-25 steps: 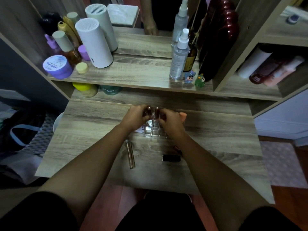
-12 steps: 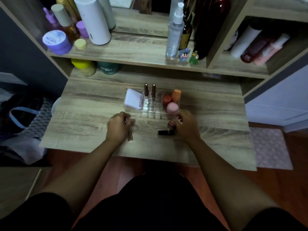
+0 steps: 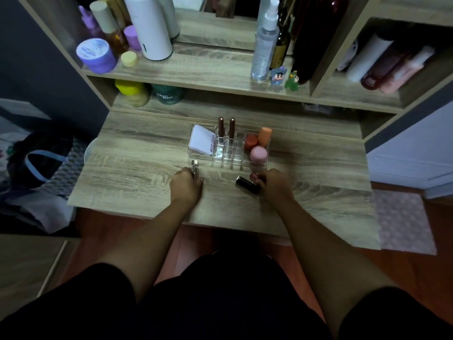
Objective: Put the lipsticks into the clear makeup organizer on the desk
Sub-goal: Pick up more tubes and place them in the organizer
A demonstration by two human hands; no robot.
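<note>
The clear makeup organizer (image 3: 215, 155) stands mid-desk, with two brown lipsticks (image 3: 221, 126) upright in its back slots. A white compact (image 3: 202, 142) fills its left section and sponges (image 3: 257, 153) its right. My left hand (image 3: 186, 186) is closed around a slim silver lipstick tube (image 3: 194, 166) just left of the organizer's front. My right hand (image 3: 275, 185) grips a dark red lipstick (image 3: 253, 177) in front of the organizer's right side, and a black lipstick (image 3: 247, 184) lies at its fingers.
The wooden desk (image 3: 137, 168) has a shelf behind with bottles, a purple jar (image 3: 95, 55), a spray bottle (image 3: 264, 45) and two small figurines (image 3: 284, 77). A dark bag (image 3: 36, 160) sits on the floor at left.
Both hands came back from the organizer, leaving two lipsticks standing in it. They now close on lipsticks lying on the desk front, and the left tube is lifted upright.
</note>
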